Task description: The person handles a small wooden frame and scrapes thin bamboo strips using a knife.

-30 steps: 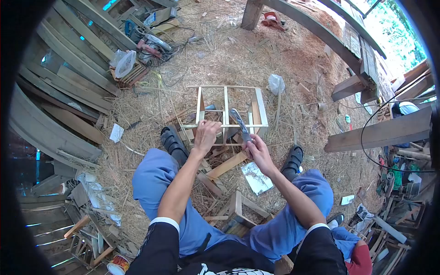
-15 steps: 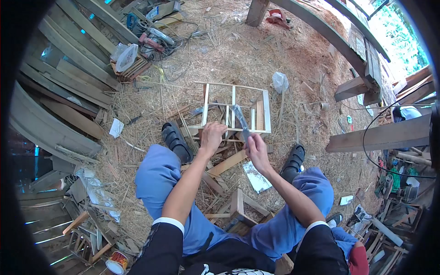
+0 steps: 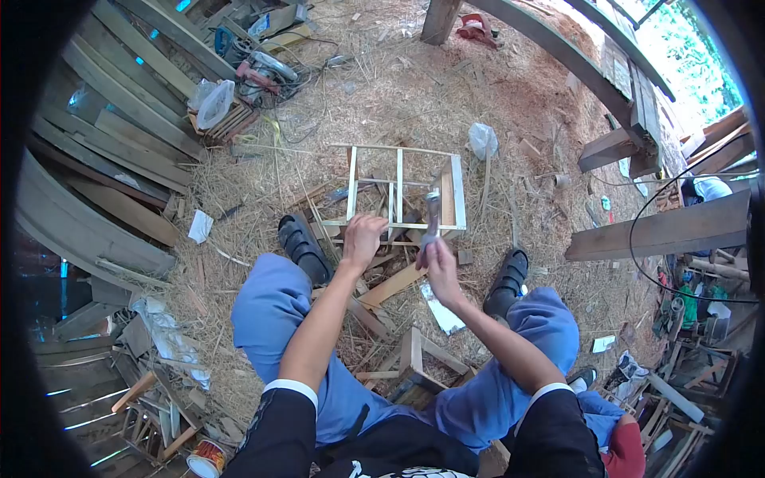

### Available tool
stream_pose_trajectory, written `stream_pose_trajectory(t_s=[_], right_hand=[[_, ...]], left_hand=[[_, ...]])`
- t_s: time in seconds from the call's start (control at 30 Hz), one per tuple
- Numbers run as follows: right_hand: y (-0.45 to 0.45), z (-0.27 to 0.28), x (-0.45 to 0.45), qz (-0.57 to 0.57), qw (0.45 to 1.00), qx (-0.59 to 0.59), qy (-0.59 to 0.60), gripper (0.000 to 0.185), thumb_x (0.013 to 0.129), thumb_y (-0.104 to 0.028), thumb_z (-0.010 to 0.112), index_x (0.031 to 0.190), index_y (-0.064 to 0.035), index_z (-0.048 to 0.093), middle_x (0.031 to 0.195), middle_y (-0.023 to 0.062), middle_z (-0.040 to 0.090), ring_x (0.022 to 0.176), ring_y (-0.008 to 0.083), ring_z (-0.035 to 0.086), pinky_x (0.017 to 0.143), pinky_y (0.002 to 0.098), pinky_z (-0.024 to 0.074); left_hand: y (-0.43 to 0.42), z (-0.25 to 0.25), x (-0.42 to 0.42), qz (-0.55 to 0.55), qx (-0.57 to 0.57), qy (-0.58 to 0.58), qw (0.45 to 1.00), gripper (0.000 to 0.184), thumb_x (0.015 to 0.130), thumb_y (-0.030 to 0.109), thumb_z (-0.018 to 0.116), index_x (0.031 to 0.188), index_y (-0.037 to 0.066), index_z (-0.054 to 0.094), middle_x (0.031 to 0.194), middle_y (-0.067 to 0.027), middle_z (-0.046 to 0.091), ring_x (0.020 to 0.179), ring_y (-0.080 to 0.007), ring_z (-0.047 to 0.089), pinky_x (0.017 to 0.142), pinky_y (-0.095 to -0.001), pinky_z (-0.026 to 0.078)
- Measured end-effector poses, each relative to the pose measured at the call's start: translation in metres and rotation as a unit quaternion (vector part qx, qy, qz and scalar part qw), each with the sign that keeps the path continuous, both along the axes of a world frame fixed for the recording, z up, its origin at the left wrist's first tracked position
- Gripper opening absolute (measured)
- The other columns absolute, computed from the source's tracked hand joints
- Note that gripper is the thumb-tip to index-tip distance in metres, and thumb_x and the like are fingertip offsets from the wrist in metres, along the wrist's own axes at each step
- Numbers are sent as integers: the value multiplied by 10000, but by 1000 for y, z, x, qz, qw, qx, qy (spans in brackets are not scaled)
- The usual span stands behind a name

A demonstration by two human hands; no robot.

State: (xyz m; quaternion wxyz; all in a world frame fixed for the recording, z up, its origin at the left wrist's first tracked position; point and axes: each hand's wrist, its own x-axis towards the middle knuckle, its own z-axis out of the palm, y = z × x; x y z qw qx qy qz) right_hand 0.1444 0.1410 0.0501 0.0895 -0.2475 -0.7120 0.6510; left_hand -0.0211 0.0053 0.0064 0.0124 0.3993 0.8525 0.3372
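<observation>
A small frame of pale wooden strips (image 3: 457, 191) stands on the littered floor between my feet. My left hand (image 3: 365, 239) is closed at the frame's near rail, its fingertips at the strip; whether a small piece is pinched there is too small to see. My right hand (image 3: 437, 259) grips a hammer (image 3: 433, 213) by its handle. The hammer's metal head points away from me, over the right part of the frame's near side. Wood offcuts (image 3: 394, 285) lie under and in front of the frame, partly hidden by my hands.
Straw and shavings cover the floor. Power tools (image 3: 263, 76) and a plastic bag (image 3: 215, 103) are at the upper left, beside stacked boards (image 3: 119, 127). A thick beam (image 3: 661, 231) juts in from the right. Another person's red sleeve (image 3: 625, 450) shows at the lower right.
The hammer has swung to a more upright angle and shifted slightly right, with my right hand a little lower. My left hand stays at the near rail. The view has shifted slightly.
</observation>
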Motion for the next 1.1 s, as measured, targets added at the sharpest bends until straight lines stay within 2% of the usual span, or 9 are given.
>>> stream_pose_trajectory(t_s=[0.1,0.27,0.37,0.43,0.5,0.6,0.73,0.9,1.1], right_hand=[[2,-50,19,33,987,25,-154,320,1076,-268,459,953,-19,617,695,69,659,689,145,653,667,328,499],[8,-10,4,25,1000,-5,-2,358,1089,-280,441,906,-9,587,743,58,642,733,139,612,698,322,491],[3,-15,16,23,999,21,-32,298,1100,-260,432,992,-18,568,747,34,612,689,88,566,597,276,446],[0,-70,34,25,987,35,-153,313,1067,-277,475,948,-19,605,712,97,660,649,176,649,648,358,505],[3,-89,35,24,991,70,-108,324,1062,-295,487,945,-22,616,719,95,669,659,186,664,658,367,513],[4,-8,15,23,998,51,-16,332,1058,-299,495,956,-14,629,720,98,673,672,206,683,672,373,522],[5,-82,35,83,989,-15,-123,319,1058,-272,500,978,9,629,716,92,672,674,188,698,651,352,523],[30,23,5,66,994,-52,-66,319,1071,-249,478,1034,37,614,753,74,661,673,152,670,618,317,507],[90,104,12,-41,994,-99,-20,274,1059,-203,509,1123,55,578,816,85,692,747,147,675,673,289,526]], left_hand=[[4,4,4,-3,2,-5,1000,203,826,22,654,988,61,770,988,-132,744,978,-326,678,937,-426,484],[3,-7,-1,0,17,2,1000,187,824,31,664,979,56,766,977,-132,744,967,-321,680,931,-433,485],[4,-2,0,-6,15,-1,1000,173,829,48,674,976,52,765,980,-128,745,967,-319,681,926,-432,488],[6,3,1,-3,3,-5,1000,157,840,65,682,971,48,766,996,-123,745,981,-313,679,926,-428,488],[3,2,-2,7,-7,-24,1000,155,844,64,682,973,48,767,1013,-124,745,995,-308,678,929,-426,488],[-3,-4,-3,8,10,-5,1000,188,855,80,673,1017,47,762,1043,-133,741,1031,-310,672,944,-418,486],[-2,0,-2,7,-11,-25,1000,199,864,100,663,1030,38,754,1050,-136,739,1044,-309,668,958,-432,475],[-9,-15,-9,11,-15,-17,1000,171,872,124,666,997,50,756,1053,-126,740,1040,-307,664,953,-438,471],[14,5,3,-50,-59,41,996,160,861,197,718,948,66,746,899,-134,718,812,-325,699,710,-437,539]])
